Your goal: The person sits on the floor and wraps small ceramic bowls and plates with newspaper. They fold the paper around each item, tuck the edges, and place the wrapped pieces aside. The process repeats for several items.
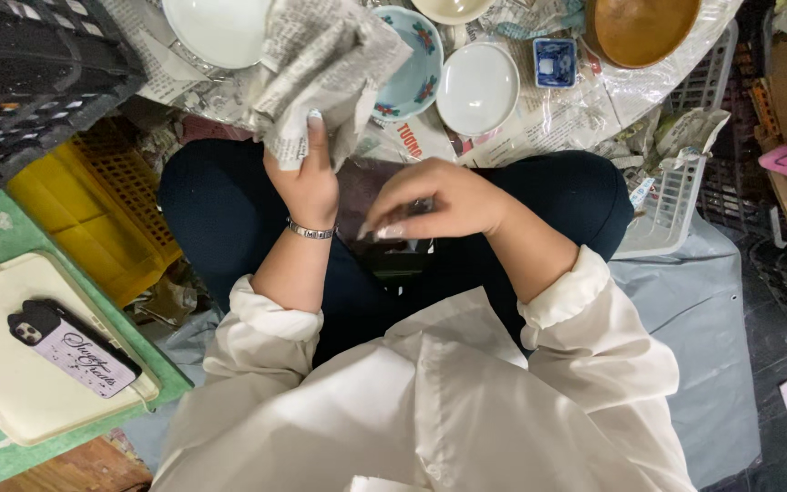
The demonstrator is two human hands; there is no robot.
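Note:
My left hand (305, 178) grips a crumpled wad of newspaper (321, 68) that seems wrapped around something; what is inside is hidden. A silver bracelet sits on that wrist. My right hand (439, 199) hovers over my lap just right of the left, fingers curled and pinched together near a dark object (393, 255) on my lap; whether it holds anything is unclear. Just beyond the paper wad lie a blue floral bowl (416, 68) and a small white plate (477, 88).
More dishes sit on newspaper ahead: a white plate (216, 27), a small blue square dish (555, 62), a brown bowl (641, 29). A black crate (20, 73) and yellow crate (93, 205) stand left, a white basket (671, 214) right. A phone (70, 346) lies on a cream tray (2, 383).

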